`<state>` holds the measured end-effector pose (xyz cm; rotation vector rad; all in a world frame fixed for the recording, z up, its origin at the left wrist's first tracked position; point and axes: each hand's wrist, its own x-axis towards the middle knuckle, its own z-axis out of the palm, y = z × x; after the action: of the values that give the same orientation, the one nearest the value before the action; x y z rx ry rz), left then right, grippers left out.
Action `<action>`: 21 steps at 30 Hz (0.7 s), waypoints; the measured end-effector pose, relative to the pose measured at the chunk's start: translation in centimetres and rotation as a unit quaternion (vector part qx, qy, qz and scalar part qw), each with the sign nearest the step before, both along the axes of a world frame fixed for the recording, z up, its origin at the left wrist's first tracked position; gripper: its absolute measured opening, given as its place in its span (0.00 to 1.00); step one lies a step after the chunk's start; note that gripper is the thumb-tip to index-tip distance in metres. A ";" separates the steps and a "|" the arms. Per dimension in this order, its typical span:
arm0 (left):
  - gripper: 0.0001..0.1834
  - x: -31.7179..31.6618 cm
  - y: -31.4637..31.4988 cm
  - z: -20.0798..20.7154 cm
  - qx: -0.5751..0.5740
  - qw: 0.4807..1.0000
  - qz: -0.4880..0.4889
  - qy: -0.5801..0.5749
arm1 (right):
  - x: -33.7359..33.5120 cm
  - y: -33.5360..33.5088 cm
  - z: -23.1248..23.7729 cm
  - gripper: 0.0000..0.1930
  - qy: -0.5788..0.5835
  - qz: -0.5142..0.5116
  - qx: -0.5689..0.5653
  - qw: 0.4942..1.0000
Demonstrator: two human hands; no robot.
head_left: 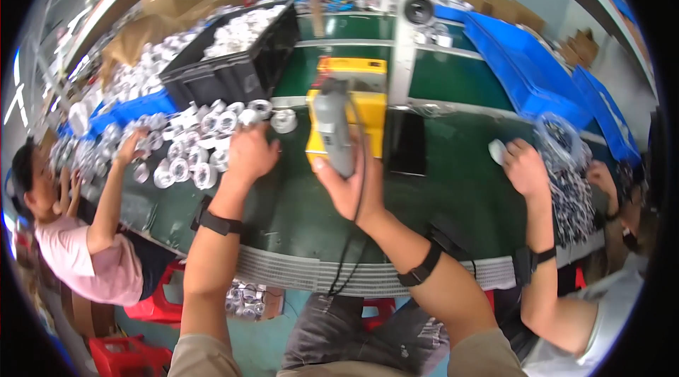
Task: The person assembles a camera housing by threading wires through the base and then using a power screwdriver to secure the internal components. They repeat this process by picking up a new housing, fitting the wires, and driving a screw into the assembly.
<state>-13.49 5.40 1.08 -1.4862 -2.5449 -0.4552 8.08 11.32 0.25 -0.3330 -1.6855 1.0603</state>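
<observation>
My right hand (358,182) is wrapped round a grey corded hand tool (334,129), held upright in front of a yellow box-like stand (368,119). Its dark cable (361,158) runs down past my wrist toward the table's front edge. My left hand (252,154) reaches to the right side of a pile of clear and white ring-shaped parts (187,147). The thumb stands apart from the fingers, whose tips lie close to a white part (249,117); whether they touch it is unclear. One loose ring part (283,121) lies just right of this hand.
A black crate (226,73) of white parts stands behind the pile. A dark flat phone-like slab (408,142) lies right of the stand. A blue tray (520,66) and a bag of small parts (569,186) are at right. People work on both sides and across the table.
</observation>
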 end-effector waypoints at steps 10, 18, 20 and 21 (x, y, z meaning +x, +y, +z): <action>0.20 -2.4 3.5 -4.1 0.056 0.998 -0.015 0.032 | -0.1 -0.6 1.4 0.32 0.002 0.002 0.043 0.999; 0.13 -3.6 -0.8 -5.1 0.101 0.977 -0.026 0.186 | 5.5 4.8 3.4 0.17 0.034 -0.336 0.202 0.919; 0.13 -2.8 -1.8 -3.7 0.129 0.980 -0.050 0.145 | 9.6 8.9 1.9 0.24 -0.066 -0.481 0.201 0.851; 0.13 -2.9 -1.9 -3.3 0.124 0.984 -0.059 0.116 | 11.9 10.3 0.8 0.31 -0.171 -0.536 0.174 0.809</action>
<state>-16.36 3.46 -2.18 -1.5038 -2.1452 -0.5565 19.97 21.65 1.06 -1.1130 -1.5590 -0.1698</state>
